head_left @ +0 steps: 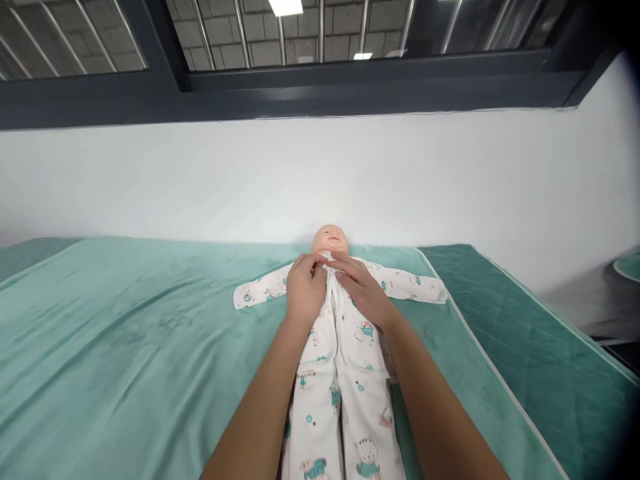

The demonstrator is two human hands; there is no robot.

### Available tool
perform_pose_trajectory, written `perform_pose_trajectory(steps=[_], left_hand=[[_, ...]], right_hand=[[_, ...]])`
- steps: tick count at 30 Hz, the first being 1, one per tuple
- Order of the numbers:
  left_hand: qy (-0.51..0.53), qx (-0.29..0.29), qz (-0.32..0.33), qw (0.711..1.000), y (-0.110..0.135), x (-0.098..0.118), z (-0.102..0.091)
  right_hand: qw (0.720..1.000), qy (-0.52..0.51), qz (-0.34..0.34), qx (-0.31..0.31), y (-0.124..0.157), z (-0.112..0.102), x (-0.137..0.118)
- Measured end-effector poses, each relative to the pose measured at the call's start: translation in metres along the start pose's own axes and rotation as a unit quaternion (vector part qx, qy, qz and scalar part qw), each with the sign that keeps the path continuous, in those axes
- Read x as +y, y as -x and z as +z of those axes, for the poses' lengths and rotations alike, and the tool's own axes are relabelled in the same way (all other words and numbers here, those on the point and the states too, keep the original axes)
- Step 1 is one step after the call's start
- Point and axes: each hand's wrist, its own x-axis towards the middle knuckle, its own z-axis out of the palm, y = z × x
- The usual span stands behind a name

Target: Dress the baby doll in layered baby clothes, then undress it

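A baby doll (331, 238) lies on its back on a teal blanket (140, 333), dressed in a white printed sleepsuit (345, 373) with both sleeves spread out sideways. My left hand (305, 287) and my right hand (361, 285) meet at the collar just below the doll's chin. Both sets of fingertips pinch the front opening of the sleepsuit near the neck, the left from the left edge, the right from the right edge.
The blanket covers a mattress that runs along a white wall (200, 180). A darker green quilted mattress (520, 340) adjoins on the right. A dark-framed window with bars (320, 67) sits above the wall. Another teal surface (629, 265) shows at the far right.
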Motion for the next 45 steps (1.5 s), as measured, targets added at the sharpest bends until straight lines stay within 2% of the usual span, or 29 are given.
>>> perform_pose_trajectory(steps=[6, 10, 17, 23, 30, 34, 37, 40, 42, 45], left_hand=[[0.016, 0.011, -0.012, 1.000, 0.026, 0.002, -0.010], [0.084, -0.017, -0.029, 0.996, 0.033, -0.002, -0.017], [0.092, -0.062, -0.077, 0.991, 0.031, -0.001, -0.020], [0.092, -0.082, -0.071, 0.990, 0.026, -0.001, -0.019], [0.079, -0.063, -0.059, 0.993, 0.031, 0.023, -0.014], [0.033, -0.056, -0.054, 0.996, 0.037, 0.027, -0.009], [0.045, -0.051, -0.053, 0.996, 0.037, 0.022, -0.008], [0.062, -0.048, -0.052, 0.996, 0.036, 0.018, -0.009], [0.066, -0.050, -0.053, 0.995, 0.035, 0.017, -0.010], [0.068, -0.054, -0.056, 0.995, 0.034, 0.018, -0.012]], right_hand=[[0.995, -0.048, 0.033, 0.080, 0.038, 0.006, -0.006], [0.994, -0.020, 0.052, 0.094, 0.050, 0.012, -0.017], [0.992, 0.051, 0.067, 0.098, 0.042, 0.016, -0.024], [0.984, 0.091, 0.080, 0.129, 0.039, 0.025, -0.033], [0.983, 0.039, 0.118, 0.138, 0.041, 0.020, -0.032], [0.971, 0.141, 0.115, 0.154, 0.041, 0.021, -0.036], [0.951, 0.252, 0.078, 0.164, 0.040, 0.022, -0.040], [0.938, 0.297, 0.062, 0.171, 0.038, 0.020, -0.040], [0.948, 0.266, 0.075, 0.161, 0.037, 0.016, -0.041], [0.969, 0.143, 0.139, 0.144, 0.033, 0.006, -0.043]])
